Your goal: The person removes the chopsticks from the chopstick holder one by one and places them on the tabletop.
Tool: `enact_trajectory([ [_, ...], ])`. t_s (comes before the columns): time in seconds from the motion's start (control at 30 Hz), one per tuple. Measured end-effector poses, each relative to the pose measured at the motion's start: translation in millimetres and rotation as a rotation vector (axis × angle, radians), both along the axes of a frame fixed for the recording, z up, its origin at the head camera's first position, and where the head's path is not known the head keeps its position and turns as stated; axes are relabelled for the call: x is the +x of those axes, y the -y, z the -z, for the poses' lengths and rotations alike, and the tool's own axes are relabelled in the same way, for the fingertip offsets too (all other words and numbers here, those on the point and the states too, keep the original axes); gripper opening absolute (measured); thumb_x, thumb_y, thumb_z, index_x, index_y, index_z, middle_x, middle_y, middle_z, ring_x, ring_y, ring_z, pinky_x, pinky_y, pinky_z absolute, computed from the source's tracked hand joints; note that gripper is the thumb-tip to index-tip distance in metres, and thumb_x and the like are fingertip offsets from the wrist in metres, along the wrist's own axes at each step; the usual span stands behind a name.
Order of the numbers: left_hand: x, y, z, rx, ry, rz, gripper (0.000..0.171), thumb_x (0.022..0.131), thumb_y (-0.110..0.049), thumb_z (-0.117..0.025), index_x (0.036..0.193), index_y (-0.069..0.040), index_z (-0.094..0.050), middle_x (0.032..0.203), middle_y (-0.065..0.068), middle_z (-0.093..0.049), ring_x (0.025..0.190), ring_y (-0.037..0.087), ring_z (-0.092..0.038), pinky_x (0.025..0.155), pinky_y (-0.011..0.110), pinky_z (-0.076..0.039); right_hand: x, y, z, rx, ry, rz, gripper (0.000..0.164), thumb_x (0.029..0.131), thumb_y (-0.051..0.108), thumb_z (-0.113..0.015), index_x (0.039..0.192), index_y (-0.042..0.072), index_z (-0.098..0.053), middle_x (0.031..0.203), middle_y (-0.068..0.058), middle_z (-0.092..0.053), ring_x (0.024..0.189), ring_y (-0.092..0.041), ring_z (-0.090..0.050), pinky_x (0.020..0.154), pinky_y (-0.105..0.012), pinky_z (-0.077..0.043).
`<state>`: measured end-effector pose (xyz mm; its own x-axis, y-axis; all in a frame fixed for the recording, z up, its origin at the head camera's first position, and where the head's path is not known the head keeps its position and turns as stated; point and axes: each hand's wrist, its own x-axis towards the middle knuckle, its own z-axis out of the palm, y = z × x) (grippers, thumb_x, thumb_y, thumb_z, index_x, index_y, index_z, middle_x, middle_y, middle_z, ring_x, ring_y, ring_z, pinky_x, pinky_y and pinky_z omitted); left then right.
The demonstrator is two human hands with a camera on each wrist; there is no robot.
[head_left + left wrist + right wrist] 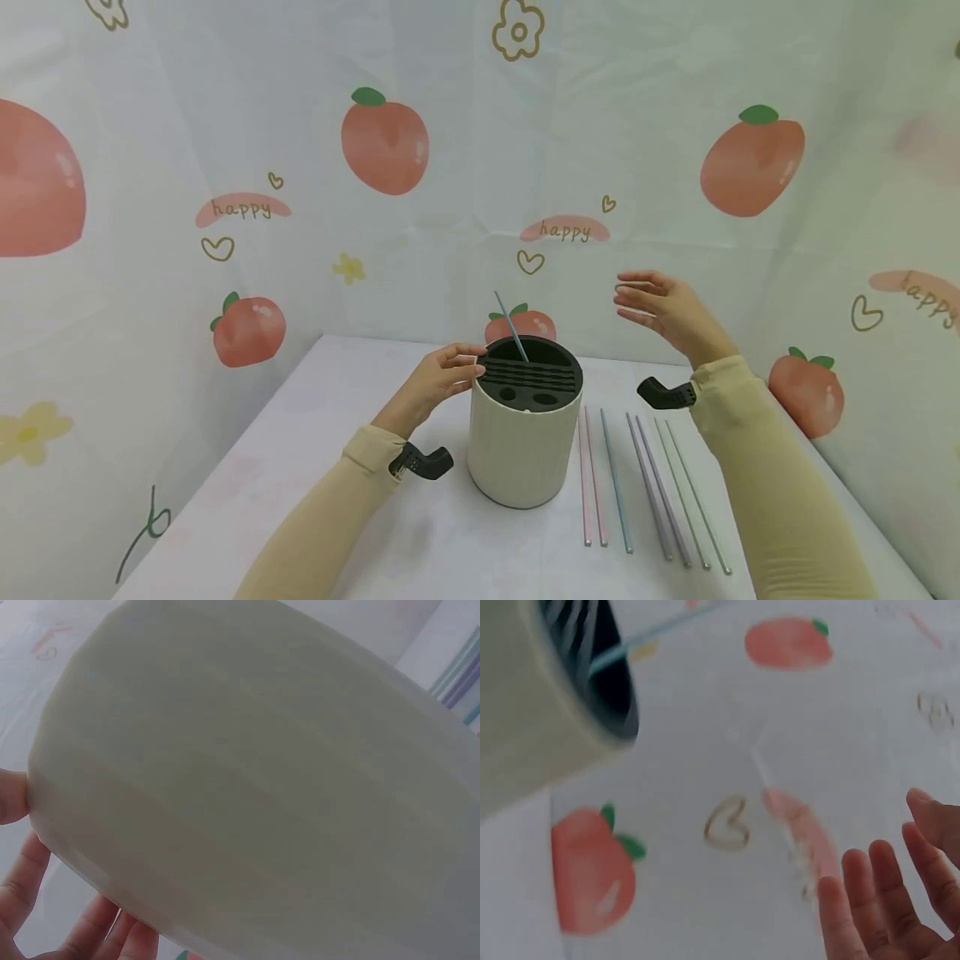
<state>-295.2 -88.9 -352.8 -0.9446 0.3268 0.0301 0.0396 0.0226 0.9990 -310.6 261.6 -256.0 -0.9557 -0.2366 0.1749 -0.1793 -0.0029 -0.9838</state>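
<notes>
A cream utensil holder (521, 454) with a black slotted insert (543, 398) stands upright on the table. One blue chopstick (511, 324) leans in its large rear compartment, the upper end sticking out. My left hand (444, 373) touches the holder's upper left side, its thumb and fingers resting at the rim; in the left wrist view the pale wall (247, 780) fills most of the picture. Raised in the air to the right of the holder, my right hand (663, 310) has loosely extended fingers (889, 896) and holds nothing. Both the holder and the leaning chopstick also show in the right wrist view.
Right of the holder lie two pink chopsticks (594, 483), one blue chopstick (617, 483), two purple chopsticks (655, 483) and two green chopsticks (690, 483), roughly side by side. Behind the white table (420, 533) hangs a fruit-printed cloth (450, 250).
</notes>
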Motion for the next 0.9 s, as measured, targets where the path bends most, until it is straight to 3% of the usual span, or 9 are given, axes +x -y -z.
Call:
enact_trajectory([
  [0.2, -0.7, 0, 1.5, 0.010, -0.004, 0.009, 0.038, 0.090, -0.011, -0.066, 0.127, -0.004, -0.058, 0.127, 0.015, -0.050, 0.108, 0.020, -0.056, 0.104, 0.042, -0.047, -8.8, 56, -20.1, 0.036, -0.092, -0.031, 0.027, 0.093, 0.008, -0.064, 0.119, 0.006, -0.060, 0.115, -0.005, -0.057, 0.105, -0.016, -0.059, 0.089, -0.026, -0.056],
  [0.4, -1.1, 0, 0.3, 0.019, -0.006, 0.001, 0.038, 0.090, -0.011, -0.066, 0.127, -0.004, -0.059, 0.124, 0.013, -0.052, 0.106, 0.019, -0.057, 0.104, 0.042, -0.047, -19.4, 96, -22.9, 0.172, -0.080, -0.104, 0.033, 0.093, 0.005, -0.063, 0.124, -0.001, -0.055, 0.116, -0.008, -0.057, 0.098, -0.013, -0.063, 0.092, -0.032, -0.055],
  [0.57, -1.5, 0, 0.4, 0.026, -0.004, 0.000, 0.037, 0.091, -0.011, -0.066, 0.126, -0.004, -0.059, 0.127, 0.014, -0.050, 0.111, 0.021, -0.055, 0.104, 0.043, -0.047, -26.6, 111, -16.4, 0.283, -0.047, -0.135, 0.037, 0.093, 0.006, -0.063, 0.128, -0.003, -0.052, 0.123, -0.013, -0.057, 0.099, -0.013, -0.063, 0.095, -0.038, -0.054],
  [0.77, -3.8, -1, 3.0, 0.028, -0.010, 0.004, 0.037, 0.091, -0.011, -0.065, 0.127, -0.003, -0.059, 0.128, 0.015, -0.050, 0.113, 0.022, -0.054, 0.104, 0.044, -0.047, -31.7, 121, -9.2, 0.337, 0.006, -0.157, 0.037, 0.092, 0.004, -0.063, 0.126, -0.005, -0.054, 0.130, -0.020, -0.056, 0.112, -0.029, -0.060, 0.095, -0.040, -0.054],
  [0.9, -3.6, 0, 3.1, 0.030, -0.005, 0.002, 0.037, 0.091, -0.012, -0.066, 0.127, -0.004, -0.059, 0.129, 0.015, -0.049, 0.115, 0.024, -0.053, 0.105, 0.044, -0.046, -32.6, 126, -4.3, 0.362, 0.038, -0.185, 0.037, 0.092, 0.004, -0.064, 0.126, -0.006, -0.054, 0.131, -0.023, -0.055, 0.111, -0.030, -0.061, 0.098, -0.044, -0.051],
])
